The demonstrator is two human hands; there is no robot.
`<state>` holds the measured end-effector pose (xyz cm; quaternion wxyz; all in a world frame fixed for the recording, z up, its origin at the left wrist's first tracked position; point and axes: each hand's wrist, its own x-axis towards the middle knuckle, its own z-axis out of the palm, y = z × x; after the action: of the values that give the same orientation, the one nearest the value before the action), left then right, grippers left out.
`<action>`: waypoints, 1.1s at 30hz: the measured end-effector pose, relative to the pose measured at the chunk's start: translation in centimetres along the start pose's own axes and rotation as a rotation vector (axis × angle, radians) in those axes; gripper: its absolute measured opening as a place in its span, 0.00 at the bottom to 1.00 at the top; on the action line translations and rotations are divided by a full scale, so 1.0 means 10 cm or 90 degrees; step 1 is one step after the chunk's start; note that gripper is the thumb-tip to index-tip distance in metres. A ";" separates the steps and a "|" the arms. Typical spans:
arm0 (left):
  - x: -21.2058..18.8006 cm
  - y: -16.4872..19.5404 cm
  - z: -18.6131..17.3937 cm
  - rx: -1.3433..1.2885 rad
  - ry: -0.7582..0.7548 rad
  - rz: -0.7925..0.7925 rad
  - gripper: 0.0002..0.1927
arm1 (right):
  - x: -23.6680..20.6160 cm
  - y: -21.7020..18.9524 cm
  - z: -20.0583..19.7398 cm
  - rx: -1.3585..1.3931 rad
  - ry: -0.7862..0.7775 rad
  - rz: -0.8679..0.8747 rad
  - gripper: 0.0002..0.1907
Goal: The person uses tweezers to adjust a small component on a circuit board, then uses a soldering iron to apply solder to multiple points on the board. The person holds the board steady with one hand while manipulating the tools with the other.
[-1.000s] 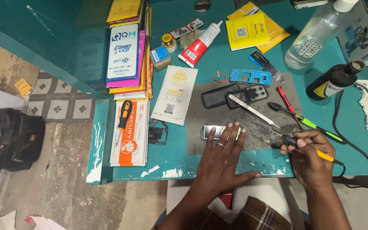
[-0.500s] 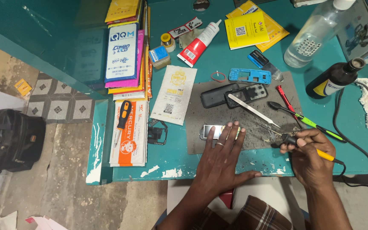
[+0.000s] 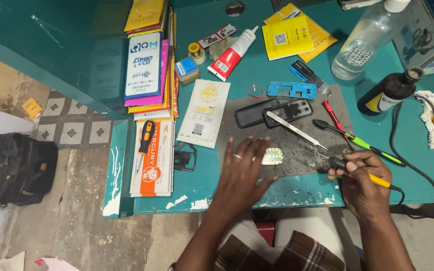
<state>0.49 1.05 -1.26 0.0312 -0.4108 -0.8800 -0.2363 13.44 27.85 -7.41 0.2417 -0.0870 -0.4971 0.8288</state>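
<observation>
**Hands at the grey work mat**

The left hand (image 3: 242, 173) lay flat, fingers spread, holding nothing, on the grey rubber work mat (image 3: 297, 150), fingertips touching the small gold-studded circuit board (image 3: 272, 156). The right hand (image 3: 361, 175) gripped a yellow-handled soldering iron (image 3: 362, 173), tip near the board.

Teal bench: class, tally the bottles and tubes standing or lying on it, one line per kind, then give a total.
Clear plastic bottle: 1
Dark glass bottle: 1
Red-and-white tube: 1
Total: 3
</observation>
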 end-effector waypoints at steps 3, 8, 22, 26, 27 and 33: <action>0.00 -0.14 -0.09 -0.128 -0.023 -0.066 0.44 | -0.01 0.01 0.00 0.009 0.000 0.000 0.05; -0.04 -0.14 -0.08 -0.133 0.065 -0.017 0.39 | -0.02 0.02 -0.01 0.011 -0.002 0.003 0.06; -0.07 -0.10 -0.03 -0.131 0.100 -0.020 0.39 | -0.02 -0.03 -0.02 0.006 0.005 0.000 0.05; -0.07 -0.10 -0.03 -0.122 0.108 -0.019 0.40 | -0.02 -0.04 -0.02 -0.005 0.003 -0.001 0.05; -0.07 -0.10 -0.02 -0.122 0.104 -0.020 0.40 | -0.02 -0.04 -0.02 -0.014 0.006 -0.001 0.05; -0.07 -0.10 0.00 -0.112 0.096 -0.022 0.41 | -0.02 -0.06 0.00 -0.014 0.006 0.002 0.05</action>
<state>0.18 -0.01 -1.79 0.0573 -0.3775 -0.8581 -0.3433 13.77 27.96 -6.94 0.2422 -0.0944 -0.5051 0.8230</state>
